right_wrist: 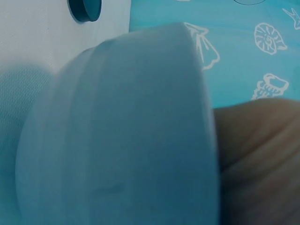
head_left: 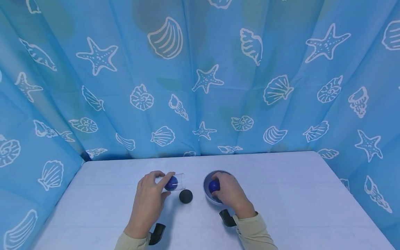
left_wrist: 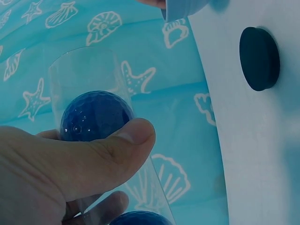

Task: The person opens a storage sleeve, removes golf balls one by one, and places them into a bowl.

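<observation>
My left hand [head_left: 148, 196] grips a clear tube [head_left: 182, 181], its thumb along the near side. Inside the tube are two dimpled blue golf balls; the upper one [left_wrist: 96, 115] sits by the thumb, and the lower one [left_wrist: 140, 219] is partly cut off in the left wrist view. To the right, my right hand [head_left: 231, 191] reaches into a grey-blue bowl [head_left: 206, 195] and holds a blue ball [head_left: 214, 186] between thumb and fingers. The bowl's wall [right_wrist: 117, 136] hides those fingers in the right wrist view. A round black lid [head_left: 185, 196] lies between the hands.
A white cloth [head_left: 281, 187] covers the table. Behind and at both sides hangs a blue curtain [head_left: 200, 104] with white shell and starfish prints. Black camera mounts stick out at the left wrist [head_left: 157, 233] and the right wrist [head_left: 227, 218].
</observation>
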The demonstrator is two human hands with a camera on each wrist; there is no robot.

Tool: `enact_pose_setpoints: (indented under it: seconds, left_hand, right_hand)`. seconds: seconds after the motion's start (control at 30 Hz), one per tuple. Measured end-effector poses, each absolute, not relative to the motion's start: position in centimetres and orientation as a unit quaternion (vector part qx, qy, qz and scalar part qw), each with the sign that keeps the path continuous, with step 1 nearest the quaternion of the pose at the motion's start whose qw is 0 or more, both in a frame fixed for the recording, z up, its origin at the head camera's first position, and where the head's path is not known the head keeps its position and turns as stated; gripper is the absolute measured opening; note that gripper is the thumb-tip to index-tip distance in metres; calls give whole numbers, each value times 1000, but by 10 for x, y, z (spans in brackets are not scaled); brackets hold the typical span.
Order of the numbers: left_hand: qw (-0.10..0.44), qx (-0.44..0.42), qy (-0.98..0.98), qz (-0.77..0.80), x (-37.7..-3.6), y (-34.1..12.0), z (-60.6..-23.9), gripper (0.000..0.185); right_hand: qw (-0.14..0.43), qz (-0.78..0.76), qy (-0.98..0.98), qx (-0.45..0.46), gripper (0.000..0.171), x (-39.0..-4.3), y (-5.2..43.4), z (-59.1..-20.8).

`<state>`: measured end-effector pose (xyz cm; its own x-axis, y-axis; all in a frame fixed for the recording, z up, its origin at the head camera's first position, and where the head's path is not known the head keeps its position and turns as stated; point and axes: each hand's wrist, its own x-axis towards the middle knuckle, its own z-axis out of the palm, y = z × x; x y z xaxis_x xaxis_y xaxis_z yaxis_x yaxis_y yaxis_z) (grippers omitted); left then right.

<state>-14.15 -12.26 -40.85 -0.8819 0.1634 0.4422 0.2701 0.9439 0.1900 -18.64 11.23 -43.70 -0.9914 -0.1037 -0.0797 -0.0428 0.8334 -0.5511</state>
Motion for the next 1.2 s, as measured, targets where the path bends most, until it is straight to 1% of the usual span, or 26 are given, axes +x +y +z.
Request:
enact_pose_setpoints:
  seconds: [0.27,0.4,0.53,0.7,0.83,1.03,1.2]
  left_hand:
    - [225,-121,-958,-130,-142,-124,-409,64]
    - [225,-122,-958,-130,-142,-124,-408,64]
    - [221,-120,-959,-132,-142,-124,-408,64]
    - [223,-121,-958,-135,-142,-124,-408,63]
    - [224,-120,-958,-134,-142,-124,-408,63]
    - [224,-120,-958,-130,-142,-124,-408,64]
    - [226,-119,-958,-129,-142,-123,-408,64]
  right_hand:
    - [51,-296,953,-32,52,-186,114,-435]
    - [38,-308,950,-35,54,-185,116,-432]
    - [14,-320,946,-48,51,-184,116,-430]
    - [-18,-353,933,-62,43,-181,113,-425]
    - [-26,-371,926,-70,39,-177,108,-422]
    - [-35,-381,921,-67,40,-176,101,-420]
    - [-50,-425,900,-81,38,-175,96,-420]
